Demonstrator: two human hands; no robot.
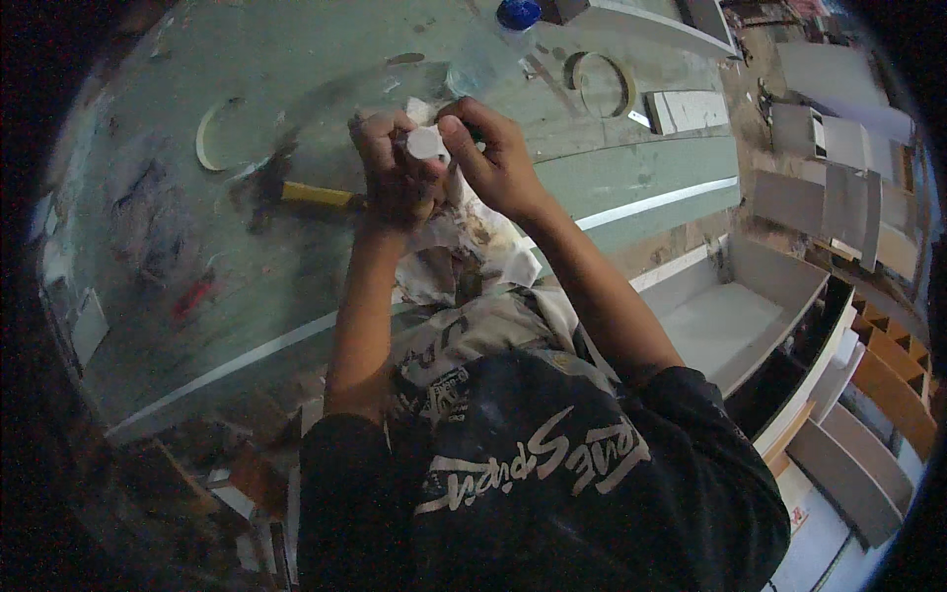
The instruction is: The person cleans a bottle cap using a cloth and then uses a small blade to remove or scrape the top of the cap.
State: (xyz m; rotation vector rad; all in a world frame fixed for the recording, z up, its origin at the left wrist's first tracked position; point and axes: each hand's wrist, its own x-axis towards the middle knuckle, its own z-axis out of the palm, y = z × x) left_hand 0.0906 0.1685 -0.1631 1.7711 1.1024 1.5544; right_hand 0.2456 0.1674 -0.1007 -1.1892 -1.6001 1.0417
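Above the green work table, my left hand (395, 168) is closed around a small white round-ended piece (425, 144), its flat disc facing up. My right hand (493, 163) meets it from the right, thumb and fingers bent in and pressed against the piece's side. A stained white cloth (464, 235) hangs and bunches below both hands, toward my lap. Another bit of white material (420, 111) sticks up behind the fingers; whether it belongs to the cloth, I cannot tell. Beside my left wrist lies a tool with a yellow handle (316, 194), its other end hidden.
A clear bottle (483, 64) with a blue cap (518, 14) lies beyond my hands. Pale rings of strip (631, 91) rest on the table (296, 89). A red object (192, 299) sits at left. Grey drawer boxes (779, 259) crowd the right side.
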